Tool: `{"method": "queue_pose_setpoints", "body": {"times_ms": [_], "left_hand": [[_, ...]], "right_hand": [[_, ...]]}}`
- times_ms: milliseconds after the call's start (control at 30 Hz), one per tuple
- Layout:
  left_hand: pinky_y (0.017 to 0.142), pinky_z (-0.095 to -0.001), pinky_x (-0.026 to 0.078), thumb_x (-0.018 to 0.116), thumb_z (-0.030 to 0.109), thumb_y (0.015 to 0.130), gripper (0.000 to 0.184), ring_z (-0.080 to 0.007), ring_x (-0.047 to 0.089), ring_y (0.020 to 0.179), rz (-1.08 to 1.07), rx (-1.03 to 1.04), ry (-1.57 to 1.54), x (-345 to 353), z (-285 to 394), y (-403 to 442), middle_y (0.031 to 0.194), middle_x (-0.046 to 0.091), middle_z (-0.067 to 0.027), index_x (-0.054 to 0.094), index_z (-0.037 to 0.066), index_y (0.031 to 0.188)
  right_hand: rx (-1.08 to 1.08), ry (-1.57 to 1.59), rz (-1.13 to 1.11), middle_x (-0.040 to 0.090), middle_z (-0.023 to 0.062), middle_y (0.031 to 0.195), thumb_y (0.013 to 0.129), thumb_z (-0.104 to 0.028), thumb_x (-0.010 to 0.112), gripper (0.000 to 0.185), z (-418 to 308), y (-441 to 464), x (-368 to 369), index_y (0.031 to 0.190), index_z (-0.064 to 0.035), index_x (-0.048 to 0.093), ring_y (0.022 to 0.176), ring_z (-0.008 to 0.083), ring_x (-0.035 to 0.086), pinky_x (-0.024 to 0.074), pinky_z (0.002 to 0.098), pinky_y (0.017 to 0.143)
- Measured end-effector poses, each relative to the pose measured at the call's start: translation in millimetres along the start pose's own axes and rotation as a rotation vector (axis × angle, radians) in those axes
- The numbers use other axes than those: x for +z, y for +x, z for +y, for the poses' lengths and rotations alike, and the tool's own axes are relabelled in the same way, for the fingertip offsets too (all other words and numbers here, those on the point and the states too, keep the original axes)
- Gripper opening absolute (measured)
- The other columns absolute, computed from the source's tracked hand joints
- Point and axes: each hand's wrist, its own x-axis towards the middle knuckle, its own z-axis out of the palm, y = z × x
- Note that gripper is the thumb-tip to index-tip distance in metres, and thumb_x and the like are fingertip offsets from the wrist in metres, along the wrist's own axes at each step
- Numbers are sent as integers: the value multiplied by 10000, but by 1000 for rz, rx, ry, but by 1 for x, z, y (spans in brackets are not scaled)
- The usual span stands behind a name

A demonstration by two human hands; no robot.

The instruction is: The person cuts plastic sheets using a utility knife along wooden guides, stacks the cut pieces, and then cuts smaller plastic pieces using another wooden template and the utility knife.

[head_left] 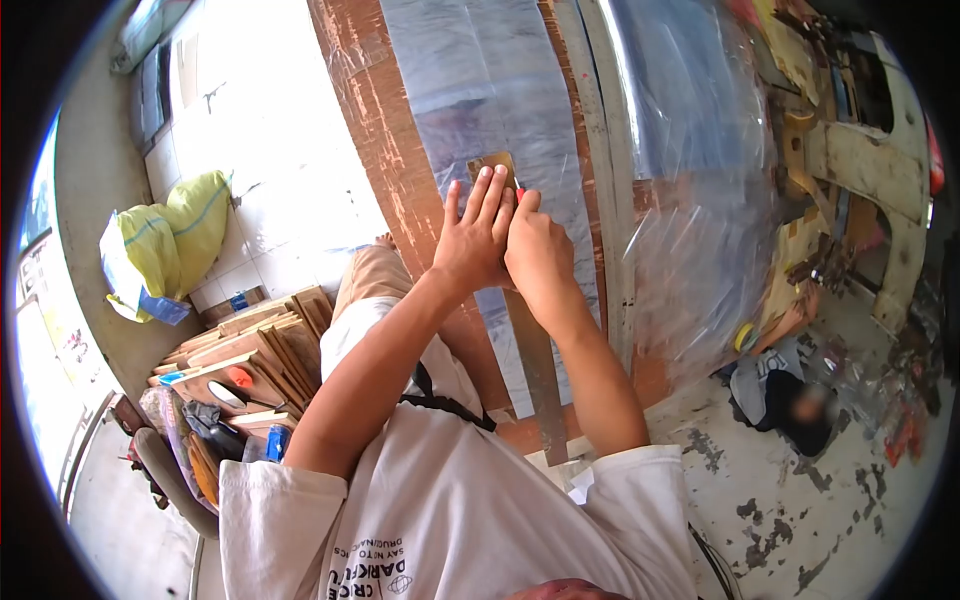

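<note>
A long flat metal straightedge (535,360) lies lengthwise over a translucent plastic sheet (490,60) on a worn brown board (370,90). My left hand (475,235) is pressed flat on the upper part of the straightedge, its fingers stretched out and holding nothing. Right beside it, my right hand (540,245) is closed around a small red cutter knife (520,193) at the straightedge's right edge. Only the red front end of the knife shows; my fingers hide the remainder.
More clear plastic film (690,240) is spread to the right. Another person (785,395) sits low at the far right, near a metal machine frame (880,165). On the left are stacked wooden boards (265,345) and a yellow-green sack (180,235).
</note>
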Motion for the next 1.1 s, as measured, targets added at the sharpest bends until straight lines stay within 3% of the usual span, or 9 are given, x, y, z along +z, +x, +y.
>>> {"method": "queue_pose_setpoints", "body": {"times_ms": [67, 167, 300, 433, 567, 633, 833, 1100], "left_hand": [[1212, -631, 118, 802, 705, 565, 1268, -341, 138, 1558, 20, 7, 24, 3, -1, -1, 1664, 184, -200, 359, 8, 1527], [1214, -629, 115, 819, 701, 537, 1287, -337, 136, 1558, 67, 11, 25, 5, -1, 0, 1666, 178, -195, 364, 13, 1524], [1220, -620, 109, 845, 696, 475, 1342, -328, 135, 1558, -61, -8, -26, -10, 0, 0, 1671, 166, -184, 361, 13, 1524], [1222, -615, 107, 844, 696, 478, 1340, -322, 135, 1559, -48, -21, -52, -6, -1, 1, 1671, 167, -183, 359, 11, 1523], [1224, -609, 102, 844, 693, 482, 1337, -316, 127, 1562, -53, -18, 8, -6, 0, 1, 1671, 164, -183, 359, 11, 1524], [1225, -607, 94, 839, 701, 489, 1343, -315, 119, 1564, -63, -29, -8, -8, 2, 0, 1674, 156, -182, 353, 10, 1532], [1223, -612, 84, 833, 715, 491, 1360, -313, 108, 1566, -129, -48, -57, -10, 2, 2, 1680, 134, -182, 346, 6, 1543], [1224, -614, 53, 838, 721, 477, 1391, -306, 89, 1568, -126, -53, -74, -12, 4, 3, 1682, 132, -175, 328, 1, 1552]], "right_hand": [[36, 19, -42, 687, 323, 838, 973, -126, 542, 248, -4, 2, 3, 1100, 57, 433, 814, 487, 698, 569, 555, 699], [70, -26, 5, 702, 285, 813, 1018, -153, 505, 189, -6, 1, 7, 1053, 29, 467, 798, 445, 722, 598, 515, 684], [64, -8, -59, 698, 304, 853, 948, -73, 568, 201, 9, -10, -8, 1072, 43, 460, 843, 464, 710, 588, 531, 727], [108, -13, -117, 679, 332, 869, 885, -6, 606, 263, 3, -15, -10, 1082, 57, 443, 851, 497, 691, 572, 552, 720], [67, -55, -71, 700, 286, 810, 908, -30, 599, 232, 7, -17, -9, 1072, 47, 454, 787, 451, 716, 590, 528, 693], [63, -27, -104, 681, 321, 840, 874, -24, 646, 310, 11, -18, -9, 1093, 39, 436, 839, 496, 691, 571, 551, 709], [116, 4, -157, 675, 320, 825, 888, -46, 655, 306, 21, -38, -1, 1076, 38, 427, 831, 501, 683, 558, 562, 694], [102, -40, -176, 679, 299, 783, 917, -17, 577, 212, 38, -59, 4, 1068, 29, 435, 791, 473, 699, 569, 548, 674]]}}
